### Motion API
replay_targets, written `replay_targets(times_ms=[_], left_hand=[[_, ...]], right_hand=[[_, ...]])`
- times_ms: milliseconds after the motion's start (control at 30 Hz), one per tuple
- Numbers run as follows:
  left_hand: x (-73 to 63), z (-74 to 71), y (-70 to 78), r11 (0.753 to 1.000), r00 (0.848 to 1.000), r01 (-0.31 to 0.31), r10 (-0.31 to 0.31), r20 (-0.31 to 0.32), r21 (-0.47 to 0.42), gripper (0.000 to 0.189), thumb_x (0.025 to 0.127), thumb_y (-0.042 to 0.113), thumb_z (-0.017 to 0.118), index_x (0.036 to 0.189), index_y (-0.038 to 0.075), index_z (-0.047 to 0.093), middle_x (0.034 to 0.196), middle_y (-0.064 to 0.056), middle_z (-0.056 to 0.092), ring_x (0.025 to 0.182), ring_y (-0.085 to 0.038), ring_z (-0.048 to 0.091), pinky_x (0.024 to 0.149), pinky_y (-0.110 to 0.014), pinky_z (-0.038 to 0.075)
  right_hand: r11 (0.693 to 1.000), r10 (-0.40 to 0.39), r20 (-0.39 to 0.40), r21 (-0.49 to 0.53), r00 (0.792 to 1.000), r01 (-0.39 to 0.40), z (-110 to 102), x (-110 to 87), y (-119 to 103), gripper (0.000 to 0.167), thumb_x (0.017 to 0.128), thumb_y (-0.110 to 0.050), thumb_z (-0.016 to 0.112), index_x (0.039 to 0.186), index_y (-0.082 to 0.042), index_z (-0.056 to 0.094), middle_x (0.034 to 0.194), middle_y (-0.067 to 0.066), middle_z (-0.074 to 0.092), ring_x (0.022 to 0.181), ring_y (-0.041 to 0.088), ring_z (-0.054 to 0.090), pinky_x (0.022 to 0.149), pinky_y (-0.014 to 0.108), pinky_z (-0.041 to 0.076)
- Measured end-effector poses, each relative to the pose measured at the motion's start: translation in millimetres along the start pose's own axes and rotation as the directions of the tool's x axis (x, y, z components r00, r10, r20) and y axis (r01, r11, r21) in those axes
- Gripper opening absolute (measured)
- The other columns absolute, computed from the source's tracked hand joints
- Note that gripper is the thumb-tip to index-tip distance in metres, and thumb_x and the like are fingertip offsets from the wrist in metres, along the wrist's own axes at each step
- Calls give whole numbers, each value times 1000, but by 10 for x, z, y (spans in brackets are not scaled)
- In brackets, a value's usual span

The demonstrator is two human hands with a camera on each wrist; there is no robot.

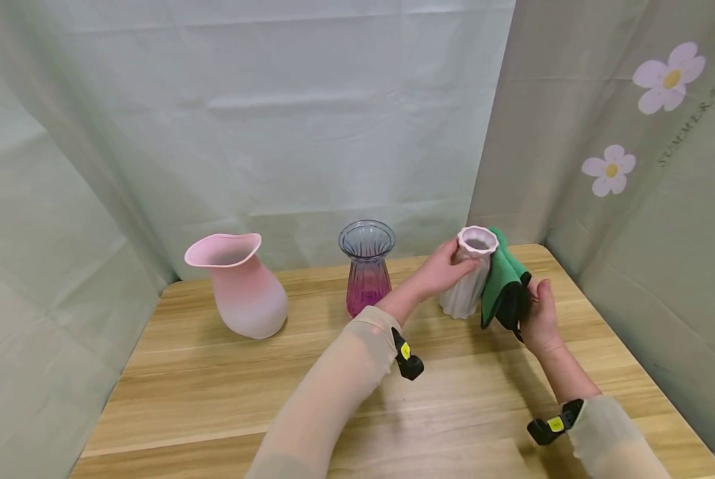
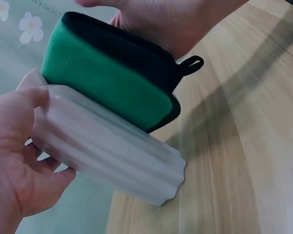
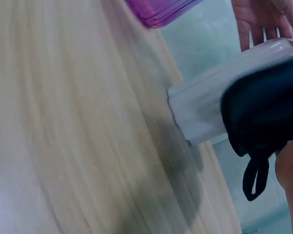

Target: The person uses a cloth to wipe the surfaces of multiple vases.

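Observation:
The white fluted vase [image 1: 466,289] stands near the table's back right, its wavy rim upward. My left hand [image 1: 439,271] grips it near the rim, with the thumb on the near side; in the left wrist view the thumb and fingers wrap its upper part [image 2: 102,141]. In my right hand [image 1: 539,319] is a green cloth with black edging [image 1: 503,279], laid against the vase's right side. A black loop [image 2: 191,65] hangs from the cloth. The cloth hides part of the right fingers.
A purple-and-blue glass vase [image 1: 368,273] stands left of the white one, close behind the left forearm. Farther left is a pink-and-white vase [image 1: 252,299] with a flared mouth. The wooden table [image 1: 213,399] meets curtains [image 1: 309,133] at its back and sides.

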State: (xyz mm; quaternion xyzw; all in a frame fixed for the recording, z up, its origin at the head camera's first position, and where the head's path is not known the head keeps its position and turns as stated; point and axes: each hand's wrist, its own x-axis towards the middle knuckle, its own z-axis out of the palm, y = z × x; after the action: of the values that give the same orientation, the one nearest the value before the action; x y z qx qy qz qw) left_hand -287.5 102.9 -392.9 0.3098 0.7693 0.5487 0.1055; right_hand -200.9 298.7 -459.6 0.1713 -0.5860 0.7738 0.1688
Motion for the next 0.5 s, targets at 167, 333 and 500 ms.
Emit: replay_targets(times_ms=[167,333,500], left_hand=[[6,-54,-8,1000,998,-7,9,56,-27,60,104,23,61,156,5,37,149,-17,48,135,-21,50,108,-27,43],[2,-84,-46,999,998,1,2,70,-49,63,105,24,61,159,8,33,155,-16,44,141,-21,44,111,-29,41],[-3,-82,-58,999,998,12,-9,65,-41,65,104,28,62,161,13,33,158,-10,42,144,-18,38,113,-32,39]], right_hand=[[1000,4,-40,28,999,-2,26,95,-35,44,114,-33,33,128,-13,70,123,-4,67,117,10,54,101,27,37],[987,110,-208,-93,972,-131,84,196,-69,24,105,-13,59,128,-11,63,123,-2,61,117,12,54,94,20,47],[975,123,-212,-157,970,-158,78,277,-68,34,102,-6,62,135,-8,58,124,0,60,120,13,53,96,19,47]])
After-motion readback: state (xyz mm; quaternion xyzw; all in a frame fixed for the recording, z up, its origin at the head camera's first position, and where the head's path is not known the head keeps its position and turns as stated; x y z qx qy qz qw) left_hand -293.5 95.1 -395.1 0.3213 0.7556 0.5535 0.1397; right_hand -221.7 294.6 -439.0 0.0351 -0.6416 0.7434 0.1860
